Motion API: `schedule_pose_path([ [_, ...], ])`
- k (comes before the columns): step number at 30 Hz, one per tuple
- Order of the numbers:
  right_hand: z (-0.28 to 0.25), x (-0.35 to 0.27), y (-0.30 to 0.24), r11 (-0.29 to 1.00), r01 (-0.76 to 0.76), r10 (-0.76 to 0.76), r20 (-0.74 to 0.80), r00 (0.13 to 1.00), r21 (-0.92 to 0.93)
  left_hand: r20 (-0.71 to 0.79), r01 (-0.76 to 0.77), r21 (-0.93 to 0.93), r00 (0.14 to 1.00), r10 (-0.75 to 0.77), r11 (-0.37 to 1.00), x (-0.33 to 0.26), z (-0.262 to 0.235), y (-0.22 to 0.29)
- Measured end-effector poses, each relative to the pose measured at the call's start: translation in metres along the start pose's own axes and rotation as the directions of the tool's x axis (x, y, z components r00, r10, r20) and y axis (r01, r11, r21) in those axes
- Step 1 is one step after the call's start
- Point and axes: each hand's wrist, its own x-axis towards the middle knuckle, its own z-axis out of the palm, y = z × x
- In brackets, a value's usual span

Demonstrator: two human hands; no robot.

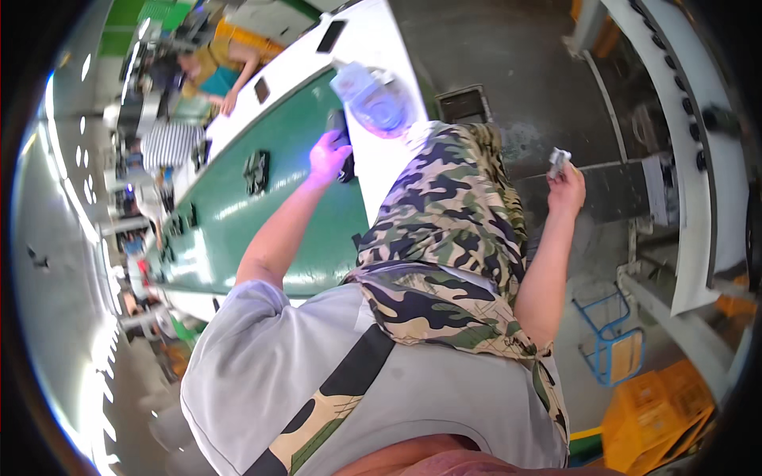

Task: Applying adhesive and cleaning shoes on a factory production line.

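My left hand (327, 159) reaches over the green belt, its fingers closed against a dark elongated item (336, 123) near the belt's right edge. A second dark piece (347, 168) lies just below those fingers, partly covered; a violet glow blurs the details. Out to the right, over the floor, my right hand (567, 190) pinches a small crumpled white piece (559, 161), perhaps paper or cloth. On the white ledge beside my left hand sits a pale blue plastic container (377, 103) with a rounded end.
Dark items (255, 171) lie along the green belt (278, 214). Two flat dark rectangles rest on the white borders. Co-workers (218, 71) stand across the belt. To my right are a blue-framed stool (615, 341), yellow crates (655, 416) and a white rack (683, 159).
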Motion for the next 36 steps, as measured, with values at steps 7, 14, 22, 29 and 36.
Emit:
schedule_pose_path([
  [7, -0.015, -0.011, 0.016, 0.99, -0.073, 0.081, 0.067, 0.994, -0.121, -0.028, 0.418, 0.184, 0.907, -0.42, 0.89, -0.016, -0.014, -0.166],
  [14, -0.007, -0.054, 0.01, 0.973, -0.009, 0.01, 0.002, 1.0, -0.231, 0.027, 0.322, 0.109, 0.945, -0.327, 0.94, 0.056, 0.054, -0.077],
  [22, 0.043, -0.066, -0.004, 0.962, 0.034, -0.007, 0.1, 0.995, -0.272, 0.26, 0.242, 0.259, 0.915, -0.309, 0.935, 0.1, 0.021, -0.097],
  [29, 0.086, -0.062, 0.017, 0.967, -0.003, 0.046, 0.165, 0.985, -0.255, 0.842, -0.67, 0.267, 0.512, 0.17, 0.692, 0.015, -0.035, -0.155],
  [36, 0.115, -0.061, 0.032, 0.965, 0.012, 0.032, 0.166, 0.986, -0.26, 0.304, -0.21, 0.032, 0.933, 0.191, 0.977, -0.057, -0.035, -0.187],
])
